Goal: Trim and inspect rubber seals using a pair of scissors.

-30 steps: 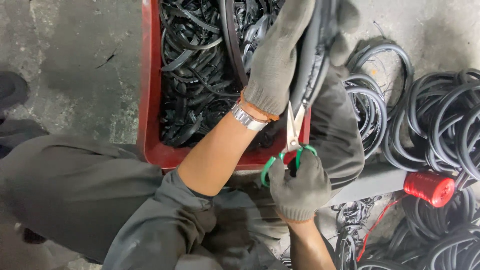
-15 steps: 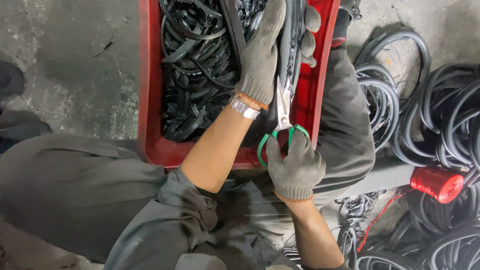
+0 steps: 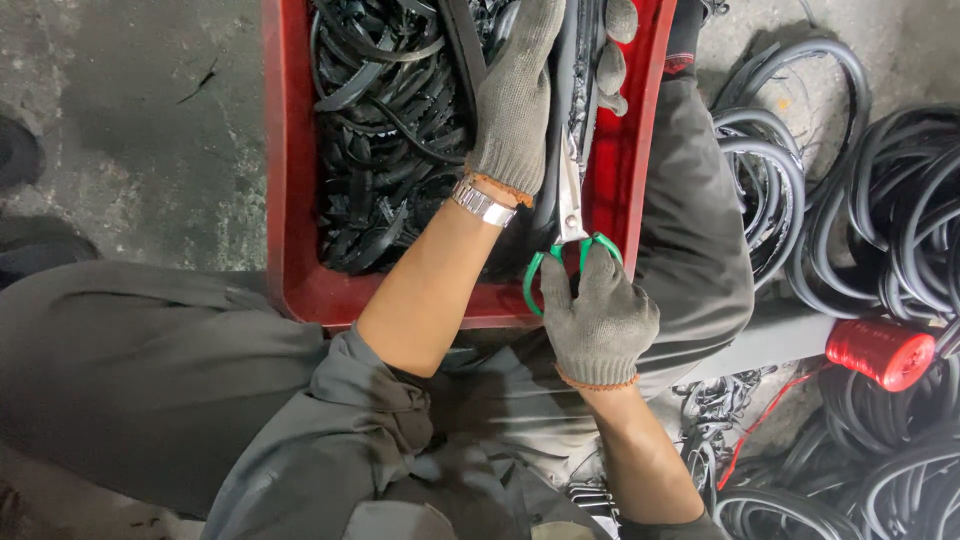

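Observation:
My left hand, in a grey knit glove with a metal watch at the wrist, grips a black rubber strip over a red crate. My right hand, also gloved, holds green-handled scissors. Their blades point up along the strip, right beside my left hand. The crate is full of cut black rubber strips. Part of the held strip is hidden behind my left glove.
Coils of black rubber tubing lie on the concrete floor to the right, with more coils at the lower right. A red spool of thread sits between them. My grey-trousered knees flank the crate. Bare concrete lies to the left.
The view has shifted so the crate and hands sit more centrally. Both hands moved slightly up and left together, and the scissors now stand more upright along the strip.

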